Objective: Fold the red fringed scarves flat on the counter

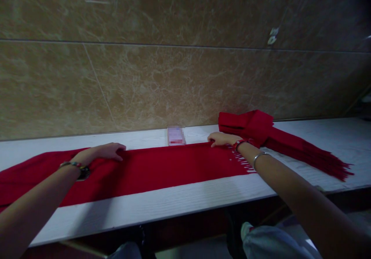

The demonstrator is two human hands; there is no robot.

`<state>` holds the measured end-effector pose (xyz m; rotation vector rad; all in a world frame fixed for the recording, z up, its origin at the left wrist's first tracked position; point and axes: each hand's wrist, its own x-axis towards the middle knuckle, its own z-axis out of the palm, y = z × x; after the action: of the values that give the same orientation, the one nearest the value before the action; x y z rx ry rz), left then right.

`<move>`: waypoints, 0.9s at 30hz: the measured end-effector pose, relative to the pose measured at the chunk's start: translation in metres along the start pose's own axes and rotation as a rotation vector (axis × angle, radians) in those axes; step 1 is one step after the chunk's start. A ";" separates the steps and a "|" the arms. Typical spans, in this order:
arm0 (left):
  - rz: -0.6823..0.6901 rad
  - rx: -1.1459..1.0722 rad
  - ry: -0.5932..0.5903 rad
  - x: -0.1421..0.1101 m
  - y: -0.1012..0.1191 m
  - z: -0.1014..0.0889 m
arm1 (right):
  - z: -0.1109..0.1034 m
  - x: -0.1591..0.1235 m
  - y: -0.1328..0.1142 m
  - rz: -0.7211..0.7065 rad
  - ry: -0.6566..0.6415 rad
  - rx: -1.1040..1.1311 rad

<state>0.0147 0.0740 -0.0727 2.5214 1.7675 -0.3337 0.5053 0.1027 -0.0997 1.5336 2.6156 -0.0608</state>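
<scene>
A red scarf (pixel 168 167) lies stretched along the white table, its white-looking fringe at the right end. My left hand (pixel 110 150) rests on the scarf's far edge, thumb and fingers apart. Further right, my right hand (pixel 220 138) has its fingers bent over the same edge near the fringe, pinching the cloth. Beyond my right wrist is a second red scarf (pixel 257 125), loosely folded, its fringed tail trailing to the right. The first scarf's left part runs under my left forearm and out of view.
A small flat packet or card (pixel 175 135), partly blurred, lies at the back of the white table (pixel 174 199) against the brown marble-patterned wall (pixel 162 85). A small white fitting (pixel 272 36) sits on the wall. My legs show below the table's front edge.
</scene>
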 end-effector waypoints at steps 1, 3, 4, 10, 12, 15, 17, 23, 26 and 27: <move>0.001 0.004 -0.020 -0.003 -0.001 0.000 | -0.001 -0.005 0.001 -0.003 0.013 -0.010; 0.007 0.009 -0.032 -0.009 -0.004 -0.002 | -0.004 -0.015 0.002 -0.009 0.044 -0.030; 0.024 0.009 -0.014 -0.012 -0.006 -0.004 | -0.006 -0.020 0.003 -0.008 0.061 -0.040; 0.078 -0.015 0.191 -0.015 -0.028 -0.001 | -0.011 -0.035 0.008 0.072 0.194 -0.102; 0.070 -0.037 0.175 -0.016 -0.036 0.007 | -0.007 -0.037 0.010 0.093 0.215 -0.119; 0.055 -0.038 0.126 -0.023 -0.045 0.015 | -0.001 -0.041 0.010 0.085 0.233 -0.134; 0.039 -0.001 0.134 -0.029 -0.047 0.014 | -0.001 -0.045 0.009 0.074 0.262 -0.141; 0.016 0.117 0.233 -0.058 -0.045 -0.002 | -0.009 -0.078 0.007 0.029 0.426 -0.156; 0.017 0.098 0.265 -0.076 -0.044 0.007 | 0.006 -0.109 0.003 -0.077 0.543 -0.176; 0.016 0.088 0.267 -0.082 -0.043 0.012 | 0.014 -0.119 0.000 -0.112 0.563 -0.195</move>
<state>-0.0536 0.0117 -0.0644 2.7513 1.8555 -0.0779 0.5643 -0.0021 -0.0999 1.5012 2.9948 0.6935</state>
